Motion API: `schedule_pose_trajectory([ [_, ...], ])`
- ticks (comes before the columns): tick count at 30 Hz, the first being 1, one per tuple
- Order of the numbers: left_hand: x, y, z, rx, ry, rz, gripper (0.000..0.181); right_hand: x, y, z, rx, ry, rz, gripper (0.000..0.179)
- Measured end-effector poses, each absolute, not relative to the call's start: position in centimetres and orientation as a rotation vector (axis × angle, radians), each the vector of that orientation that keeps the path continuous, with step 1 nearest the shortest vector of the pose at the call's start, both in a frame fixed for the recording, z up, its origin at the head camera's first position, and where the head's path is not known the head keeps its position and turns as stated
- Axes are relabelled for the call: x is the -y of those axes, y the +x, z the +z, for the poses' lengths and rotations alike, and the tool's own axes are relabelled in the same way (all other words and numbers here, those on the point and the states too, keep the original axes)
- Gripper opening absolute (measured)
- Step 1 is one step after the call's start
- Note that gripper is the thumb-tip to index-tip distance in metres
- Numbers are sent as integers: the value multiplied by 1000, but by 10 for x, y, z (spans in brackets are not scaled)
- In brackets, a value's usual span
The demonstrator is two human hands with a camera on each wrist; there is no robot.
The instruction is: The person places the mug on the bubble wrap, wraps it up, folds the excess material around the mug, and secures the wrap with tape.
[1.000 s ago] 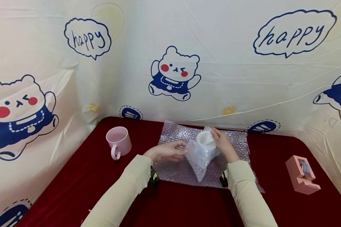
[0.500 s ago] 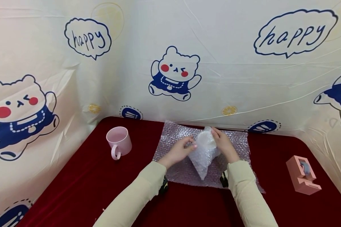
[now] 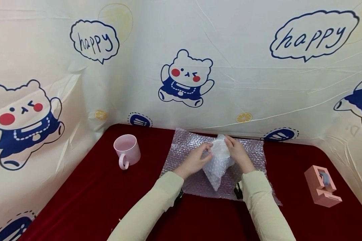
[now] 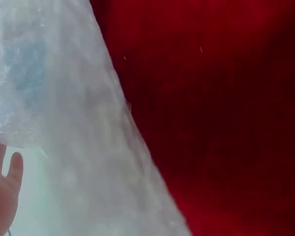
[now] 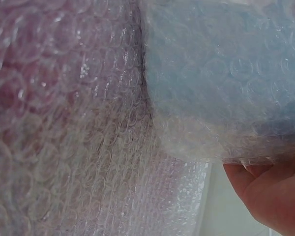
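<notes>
A cup-like thing in clear bubble wrap (image 3: 218,165) stands on a flat bubble wrap sheet (image 3: 184,142). Its round top is now covered by a folded flap, and pale blue shows through the wrap in the right wrist view. My left hand (image 3: 196,159), fingers curled, holds the flap at the near left of the top. From the far right my right hand (image 3: 236,152) grips the wrapped top, thumb and fingers at its upper edge. In the right wrist view, a hand (image 5: 275,196) touches the wrapped bundle; its fingertips are partly hidden.
A pink mug (image 3: 129,149) stands at the left, its handle toward me. At the right sits a pink tape dispenser (image 3: 322,187) with a bluish roll. Dark red cloth (image 3: 87,187) covers the table, and a printed backdrop (image 3: 244,83) closes off the far side.
My left hand has moved right and slightly up, bringing the flap of bubble wrap across the cup's round opening, which was visible before. The right hand has stayed in place.
</notes>
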State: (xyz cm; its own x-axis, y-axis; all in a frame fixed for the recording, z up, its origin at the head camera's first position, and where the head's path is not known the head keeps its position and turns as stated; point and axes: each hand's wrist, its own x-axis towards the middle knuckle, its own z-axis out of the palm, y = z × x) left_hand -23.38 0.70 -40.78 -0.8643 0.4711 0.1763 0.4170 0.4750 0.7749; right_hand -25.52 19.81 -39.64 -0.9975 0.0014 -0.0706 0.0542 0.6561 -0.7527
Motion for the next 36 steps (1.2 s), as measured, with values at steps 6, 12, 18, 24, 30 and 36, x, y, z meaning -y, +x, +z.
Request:
schedule_pose_trajectory([
  [6, -12, -231, -407, -2841, 777, 1191, 26, -196, -257, -398, -2796, 64, -1266, 49],
  [12, -20, -227, -409, -3008, 685, 1091, 31, -197, -256, -400, -2805, 48, -1281, 47],
  [18, -26, -226, -411, -3123, 639, 1017, 26, -199, -255, -401, -2798, 23, -1293, 45],
  [24, -30, -226, -411, -3153, 641, 1061, 25, -200, -253, -399, -2759, -8, -1318, 46],
  [30, -30, -230, -407, -3113, 715, 1085, 21, -202, -254, -399, -2764, -16, -1308, 47],
  [36, -31, -231, -407, -2927, 650, 1229, 17, -201, -254, -402, -2764, -49, -1348, 46],
])
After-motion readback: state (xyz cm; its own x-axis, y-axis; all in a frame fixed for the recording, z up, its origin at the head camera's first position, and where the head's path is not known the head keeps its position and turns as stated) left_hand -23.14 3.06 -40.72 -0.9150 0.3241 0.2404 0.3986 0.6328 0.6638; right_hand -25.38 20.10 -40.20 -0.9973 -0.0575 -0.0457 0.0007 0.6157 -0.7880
